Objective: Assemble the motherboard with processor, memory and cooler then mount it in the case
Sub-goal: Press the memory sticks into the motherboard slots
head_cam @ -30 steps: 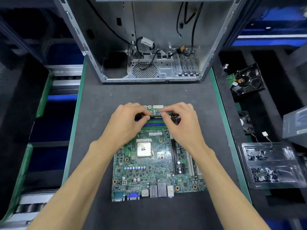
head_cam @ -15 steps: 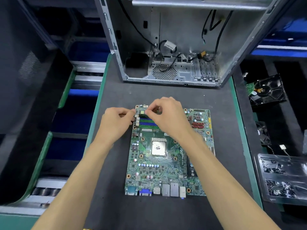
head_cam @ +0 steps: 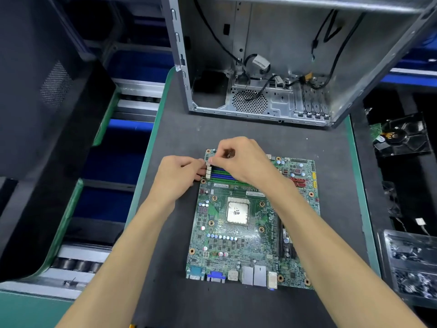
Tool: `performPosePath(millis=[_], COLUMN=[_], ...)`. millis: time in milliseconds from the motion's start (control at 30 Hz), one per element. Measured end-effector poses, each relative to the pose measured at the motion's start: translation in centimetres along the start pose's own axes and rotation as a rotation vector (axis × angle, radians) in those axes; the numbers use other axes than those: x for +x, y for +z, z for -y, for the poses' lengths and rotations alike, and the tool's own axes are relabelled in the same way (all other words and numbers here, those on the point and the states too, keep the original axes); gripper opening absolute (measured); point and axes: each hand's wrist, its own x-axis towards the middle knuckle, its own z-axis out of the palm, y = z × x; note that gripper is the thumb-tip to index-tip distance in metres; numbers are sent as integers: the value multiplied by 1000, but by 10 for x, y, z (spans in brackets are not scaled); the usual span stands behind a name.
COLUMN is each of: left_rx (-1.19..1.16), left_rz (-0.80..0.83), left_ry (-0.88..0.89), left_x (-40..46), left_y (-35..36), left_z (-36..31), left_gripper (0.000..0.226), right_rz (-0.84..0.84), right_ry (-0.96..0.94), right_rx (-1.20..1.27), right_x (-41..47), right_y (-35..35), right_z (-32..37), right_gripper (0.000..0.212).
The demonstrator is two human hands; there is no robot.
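Motherboard (head_cam: 250, 221) lies flat on the dark mat (head_cam: 179, 143), its memory slots (head_cam: 222, 175) at the far-left corner where both sets of fingers meet. Left hand (head_cam: 177, 177) rests at the board's left edge, fingers curled, tips touching the white slot latches (head_cam: 208, 171). Right hand (head_cam: 241, 159) reaches across from the right, thumb and forefinger pinched at the latch end of the rearmost slot; what they pinch I cannot tell. Nearer than the fingers sits the processor (head_cam: 237, 212). Beyond them stands the open case (head_cam: 272, 67).
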Motion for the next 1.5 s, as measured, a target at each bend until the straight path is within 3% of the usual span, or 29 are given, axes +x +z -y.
performPosePath(millis=[367,633,900,1200,1333,1500], left_rx=[3,5,-29,68,264,453], left_rz=[-31,-36,-28,-26,-154,-148], left_ry=[-81,-107,-76,-61,110,376], left_x=[1,2,1,1,-5,-17], left_y=[4,6,5,9,18,36], left_z=[-9,-12,-9,-10,-19,-33], left_gripper=[30,26,19,19,6,16], right_rz=[102,173,190,63,-77,-307], right_ry=[-74,71,83,-21,-127,-135], right_rx=[64,22,21,65,29,235], right_x=[-6,6,5,-1,-9,-27], right_y=[-11,-10,-11,-7,-4,-25], right_z=[-12,3,5,-3,-7,-13], right_gripper=[16,26,27,20,18,8])
